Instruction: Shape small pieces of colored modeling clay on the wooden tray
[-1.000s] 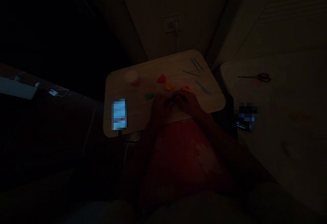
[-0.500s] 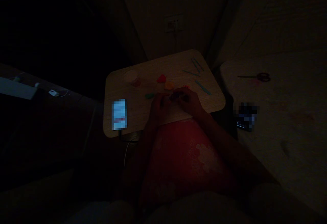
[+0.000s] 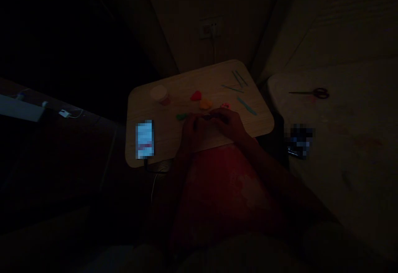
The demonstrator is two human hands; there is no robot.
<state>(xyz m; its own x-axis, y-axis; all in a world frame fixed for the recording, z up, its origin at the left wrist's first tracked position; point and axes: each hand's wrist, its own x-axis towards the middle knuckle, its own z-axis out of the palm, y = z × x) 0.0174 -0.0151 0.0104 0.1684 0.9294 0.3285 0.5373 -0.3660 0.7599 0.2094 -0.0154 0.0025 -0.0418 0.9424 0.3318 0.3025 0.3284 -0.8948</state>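
L hand [image 3: 194,131], R hand [image 3: 230,123]: both narrow, fingers meeting at small dark clay bit? [image 3: 208,117], hold unclear, dim light. Item on wood lap table [image 3: 164,113], near edge. Green clay lump [image 3: 182,116] just L; pink clay ring [image 3: 225,106] just far.

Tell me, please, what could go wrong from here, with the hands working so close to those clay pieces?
The light is very dim, so it may be hard to judge fine work on the small dark piece between the left hand and right hand. The left hand could knock the green clay, and the right hand could squash the pink ring. Anything dropped might also roll off the near edge of the table.
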